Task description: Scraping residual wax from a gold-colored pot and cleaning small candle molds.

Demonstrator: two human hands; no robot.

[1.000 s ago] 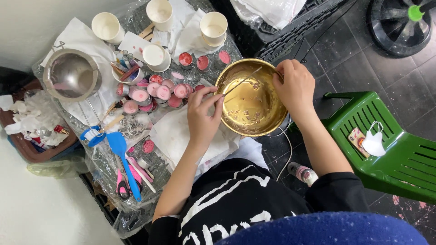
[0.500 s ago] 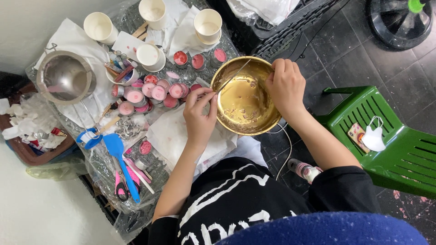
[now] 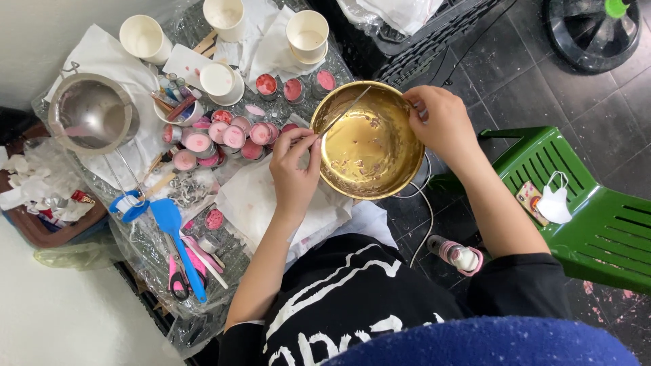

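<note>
Left hand (image 3: 293,169) pinches a thin metal stick (image 3: 344,112), probably a spatula blade, tip inside the gold metal bowl (image 3: 369,139). Right hand (image 3: 444,122) grips the bowl's far-right rim, fingers curled over the edge. Bowl sits tilted off the table's right edge, above the white tissue (image 3: 261,200), near the small pink-filled pots (image 3: 230,135). Risk: one-handed rim grip, so a hard scrape could tip the bowl or drip residue onto the pots. Versus the earlier frame: bowl and hands in nearly the same pose, stick angle barely changed.
</note>
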